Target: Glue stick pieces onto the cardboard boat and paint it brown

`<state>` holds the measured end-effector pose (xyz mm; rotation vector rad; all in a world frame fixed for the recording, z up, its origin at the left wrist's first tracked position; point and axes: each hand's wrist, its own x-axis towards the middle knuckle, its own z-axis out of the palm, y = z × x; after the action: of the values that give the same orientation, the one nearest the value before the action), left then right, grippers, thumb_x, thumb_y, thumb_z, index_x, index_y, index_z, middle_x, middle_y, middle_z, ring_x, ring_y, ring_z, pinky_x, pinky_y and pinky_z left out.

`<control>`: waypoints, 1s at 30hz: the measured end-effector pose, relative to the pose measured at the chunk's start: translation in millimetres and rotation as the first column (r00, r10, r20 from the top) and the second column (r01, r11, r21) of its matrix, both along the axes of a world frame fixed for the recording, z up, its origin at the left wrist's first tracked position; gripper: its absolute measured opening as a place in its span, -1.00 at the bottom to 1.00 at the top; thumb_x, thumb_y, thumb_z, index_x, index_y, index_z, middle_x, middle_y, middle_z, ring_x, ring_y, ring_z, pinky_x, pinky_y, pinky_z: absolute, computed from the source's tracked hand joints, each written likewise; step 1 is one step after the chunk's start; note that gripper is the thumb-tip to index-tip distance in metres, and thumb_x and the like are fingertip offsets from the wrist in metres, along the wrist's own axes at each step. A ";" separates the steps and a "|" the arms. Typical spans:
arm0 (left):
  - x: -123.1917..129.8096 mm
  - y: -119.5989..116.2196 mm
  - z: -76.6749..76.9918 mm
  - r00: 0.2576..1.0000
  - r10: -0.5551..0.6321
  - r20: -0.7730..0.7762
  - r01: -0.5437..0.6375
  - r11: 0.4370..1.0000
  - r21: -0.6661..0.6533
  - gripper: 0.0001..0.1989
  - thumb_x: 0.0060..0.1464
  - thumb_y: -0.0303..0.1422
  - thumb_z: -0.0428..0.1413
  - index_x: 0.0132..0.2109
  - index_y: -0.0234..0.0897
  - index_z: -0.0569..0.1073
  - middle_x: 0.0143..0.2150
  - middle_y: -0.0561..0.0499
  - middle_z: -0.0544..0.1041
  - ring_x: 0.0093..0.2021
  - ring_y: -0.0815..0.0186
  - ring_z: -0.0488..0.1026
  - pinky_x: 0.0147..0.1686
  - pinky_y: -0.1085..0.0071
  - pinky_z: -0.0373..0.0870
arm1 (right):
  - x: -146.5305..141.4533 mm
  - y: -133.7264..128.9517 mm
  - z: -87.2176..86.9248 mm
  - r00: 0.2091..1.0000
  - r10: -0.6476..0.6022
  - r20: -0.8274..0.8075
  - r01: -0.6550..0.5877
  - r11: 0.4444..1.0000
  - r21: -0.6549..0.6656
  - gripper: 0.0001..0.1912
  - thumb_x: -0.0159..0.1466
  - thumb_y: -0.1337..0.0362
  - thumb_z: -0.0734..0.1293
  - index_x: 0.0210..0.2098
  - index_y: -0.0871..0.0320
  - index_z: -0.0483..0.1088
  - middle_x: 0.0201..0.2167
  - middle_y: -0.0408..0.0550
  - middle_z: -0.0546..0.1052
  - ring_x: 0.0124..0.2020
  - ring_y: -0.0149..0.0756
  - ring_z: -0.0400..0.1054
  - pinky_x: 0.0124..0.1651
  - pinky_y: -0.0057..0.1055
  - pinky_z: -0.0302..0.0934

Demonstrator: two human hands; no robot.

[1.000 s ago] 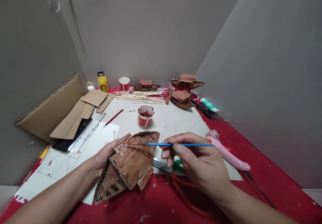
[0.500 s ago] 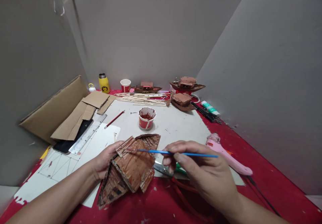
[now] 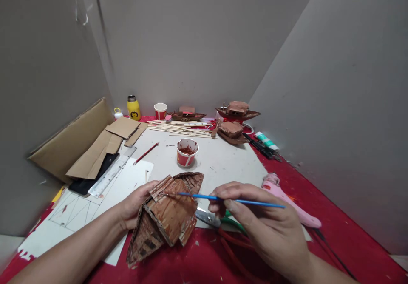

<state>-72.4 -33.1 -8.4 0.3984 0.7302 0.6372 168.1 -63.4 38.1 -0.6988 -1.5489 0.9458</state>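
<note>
A brown cardboard model boat (image 3: 172,211) with a curved roof is held tilted above the table's near side. My left hand (image 3: 138,203) grips it from the left, its fingers partly hidden behind the model. Between the thumb and fingers of my right hand (image 3: 251,216) is a thin blue paintbrush (image 3: 204,196). The brush's tip touches the roof near its upper left edge. Beyond the model stands a red and white paper cup (image 3: 186,158) with brown paint inside.
Green-handled scissors (image 3: 208,218) lie beneath my right hand, with a pink glue gun (image 3: 291,203) to the right. Three brown boats, including one (image 3: 232,131), and wooden sticks (image 3: 178,127) lie at the back. Cardboard (image 3: 92,152), a ruler (image 3: 111,171) and a pencil (image 3: 145,153) are left.
My right hand and the brush have shifted slightly right and down. The brush tip is a little further right on the roof. The whole view has shifted slightly.
</note>
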 end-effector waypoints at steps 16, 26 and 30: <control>-1.7 1.3 -6.6 0.998 -0.067 0.001 0.066 0.997 0.048 -0.58 0.12 -0.10 0.14 -0.08 -0.37 0.59 -0.08 -0.19 0.67 0.05 -0.04 0.56 0.13 0.13 0.35 | 1.2 3.1 -3.0 0.997 -0.046 0.067 0.037 0.991 0.127 -0.76 0.32 0.41 0.37 -0.11 -0.01 0.58 -0.27 -0.01 0.67 -0.36 -0.26 0.58 -0.34 -0.40 0.51; -3.6 2.1 -11.2 0.998 -0.050 -0.031 0.053 0.994 0.097 -0.59 0.19 -0.15 0.08 -0.04 -0.39 0.58 -0.07 -0.17 0.67 0.00 0.04 0.58 0.14 0.21 0.34 | 3.7 4.5 -3.9 0.980 -0.141 0.139 0.100 0.958 0.270 -0.61 0.24 0.55 0.35 -0.08 -0.02 0.57 -0.27 -0.05 0.67 -0.25 -0.21 0.59 -0.20 -0.30 0.54; -3.3 2.1 -12.1 0.998 -0.060 -0.018 0.061 0.995 0.082 -0.59 0.17 -0.14 0.09 -0.03 -0.37 0.58 -0.03 -0.19 0.66 0.06 -0.02 0.55 0.18 0.13 0.30 | 5.1 1.3 -4.1 0.970 -0.170 0.174 0.095 0.925 0.369 -0.51 0.21 0.59 0.35 0.00 -0.06 0.54 -0.23 -0.08 0.68 -0.21 -0.22 0.59 -0.15 -0.32 0.54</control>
<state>-75.7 -31.0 -20.5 0.5002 0.7055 0.6087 173.2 -62.1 33.9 -0.6418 -1.7707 0.4794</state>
